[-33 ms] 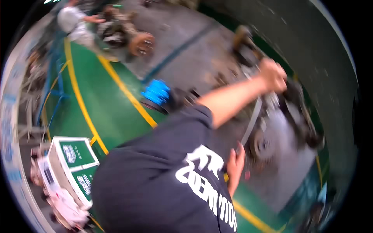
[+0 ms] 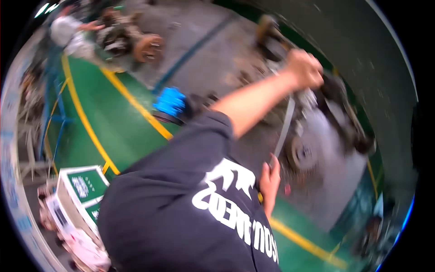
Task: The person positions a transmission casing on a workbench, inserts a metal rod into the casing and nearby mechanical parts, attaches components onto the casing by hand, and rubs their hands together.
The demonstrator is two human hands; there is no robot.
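Observation:
My left arm reaches across to the upper right, and my left hand (image 2: 304,70) is closed in a fist above metal machine parts. Motion blur hides what, if anything, is in that fist. My right hand (image 2: 270,179) shows past the edge of my dark shirt, its fingers at the lower end of a long grey metal bar (image 2: 285,124). The bar slants up toward my left wrist, where the forearm covers its upper end. Beside it sits a round greyish hub (image 2: 301,152), part of a larger metal assembly (image 2: 346,115).
A blue ribbed object (image 2: 170,102) stands left of my arm. Far left, another person (image 2: 68,31) in light clothes reaches toward machinery with a rusty drum (image 2: 148,47). A white-and-green box (image 2: 84,183) is at lower left. Yellow lines (image 2: 84,104) cross the green floor.
The whole view has shifted, so the surroundings appear slightly higher and further left. Both hands keep about the same place relative to the bar.

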